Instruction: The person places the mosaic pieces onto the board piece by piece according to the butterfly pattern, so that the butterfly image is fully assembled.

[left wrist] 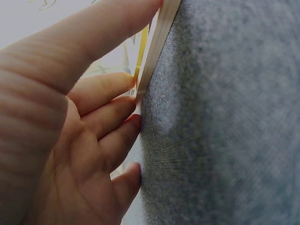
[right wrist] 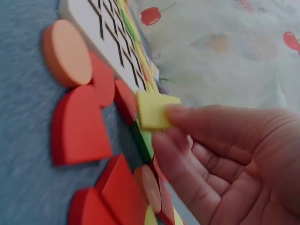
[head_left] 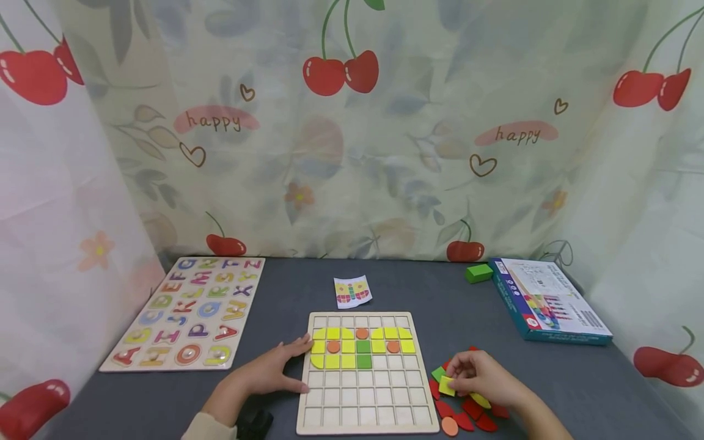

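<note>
Extends the left forearm [head_left: 221, 404] from the lower left with the left hand [head_left: 267, 370] spread, and sets the left thumb [left wrist: 93, 37] well apart from the other fingers [left wrist: 112, 117]. Angles the right forearm [head_left: 541, 412] in from the lower right; pinches with right thumb [right wrist: 220, 124] and forefinger [right wrist: 180, 164], and folds the remaining fingers of the right hand [head_left: 484, 376] toward the palm.

We identify a plain, cream-beige sleeve [head_left: 208, 429] on the left arm [head_left: 221, 400], its edge ending short of the wrist. We class the left hand [head_left: 272, 370], right hand [head_left: 477, 376] and visible right forearm [head_left: 541, 415] as bare
</note>
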Tool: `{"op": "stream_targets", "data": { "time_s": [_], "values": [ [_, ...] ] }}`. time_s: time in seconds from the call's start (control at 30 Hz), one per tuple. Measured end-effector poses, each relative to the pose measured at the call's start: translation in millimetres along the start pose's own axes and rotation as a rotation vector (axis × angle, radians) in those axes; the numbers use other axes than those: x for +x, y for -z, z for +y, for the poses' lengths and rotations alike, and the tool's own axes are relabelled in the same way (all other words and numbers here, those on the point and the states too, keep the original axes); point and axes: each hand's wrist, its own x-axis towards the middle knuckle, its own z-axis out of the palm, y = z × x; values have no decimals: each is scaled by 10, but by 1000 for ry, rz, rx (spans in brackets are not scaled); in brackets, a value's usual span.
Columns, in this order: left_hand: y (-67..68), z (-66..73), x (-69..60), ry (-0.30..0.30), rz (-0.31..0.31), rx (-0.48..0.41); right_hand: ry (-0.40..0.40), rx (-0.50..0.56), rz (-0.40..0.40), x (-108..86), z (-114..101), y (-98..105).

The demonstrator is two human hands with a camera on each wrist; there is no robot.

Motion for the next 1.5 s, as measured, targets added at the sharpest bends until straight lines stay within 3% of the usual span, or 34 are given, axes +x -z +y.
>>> {"op": "stream_targets", "data": {
  "time_s": [0.17, 0.53, 0.7, 0.87, 1.1, 1.27, 1.5],
  "values": [
    [-5, 5, -12, 11, -5, 2, -17, 56, -11, 148, -60, -28],
    [-1, 17, -9, 13, 14, 9, 59, 104, -26, 593, -225, -199],
    [4, 9, -4, 13, 8, 13, 84, 99, -40, 767, -326, -326],
    [6, 7, -2, 6, 9, 14, 137, 11, -23, 907, -404, -450],
    [-1, 11, -1, 10, 7, 16, 188, -154, 49, 965, -413, -549],
    [6, 9, -4, 11, 9, 7, 200, -201, 77, 965, -409, -576],
    [7, 20, -2, 14, 6, 3, 148, -109, 89, 857, -387, -441]
  ]
}}
